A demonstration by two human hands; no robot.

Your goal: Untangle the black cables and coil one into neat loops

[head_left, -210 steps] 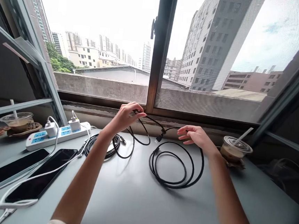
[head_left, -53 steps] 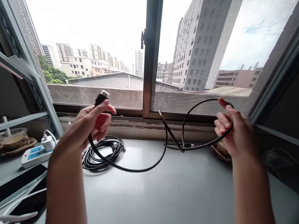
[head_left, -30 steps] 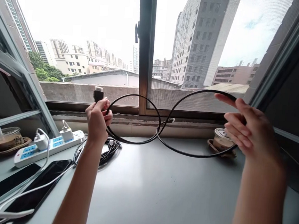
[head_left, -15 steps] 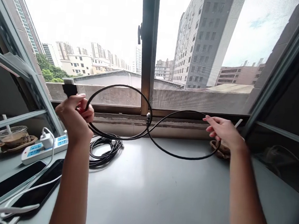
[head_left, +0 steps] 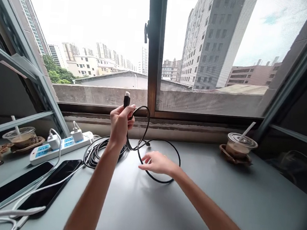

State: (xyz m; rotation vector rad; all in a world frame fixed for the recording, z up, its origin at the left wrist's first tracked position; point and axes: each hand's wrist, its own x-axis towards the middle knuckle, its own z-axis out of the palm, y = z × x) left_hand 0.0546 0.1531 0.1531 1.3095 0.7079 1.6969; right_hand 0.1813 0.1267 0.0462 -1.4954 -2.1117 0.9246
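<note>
My left hand (head_left: pixel 120 123) is closed around a black HDMI cable (head_left: pixel 148 123) and holds it up in front of the window sill. Its plug (head_left: pixel 127 100), black with a silvery tip, points upward above the fist. From there the cable hangs in a small loop and runs into a wider one low over the desk. Beside that wider loop is my right hand (head_left: pixel 158 162), palm down, thumb and fingers apart. The cable passes behind or under its fingers; whether they touch it I cannot tell. A coiled bundle of black cable (head_left: pixel 92 156) lies behind my left forearm.
On the left of the grey desk (head_left: pixel 188 211) are a white power strip (head_left: pixel 66 143) with chargers, two dark phones (head_left: pixel 53 186) and white cords. A lidded drink cup (head_left: pixel 238 145) stands at the back right, another cup (head_left: pixel 22 137) at the back left.
My left hand has moved right, still holding the cable by its plug end. My right hand has let go of the stretched cable and come down and left. The cable now hangs slack.
</note>
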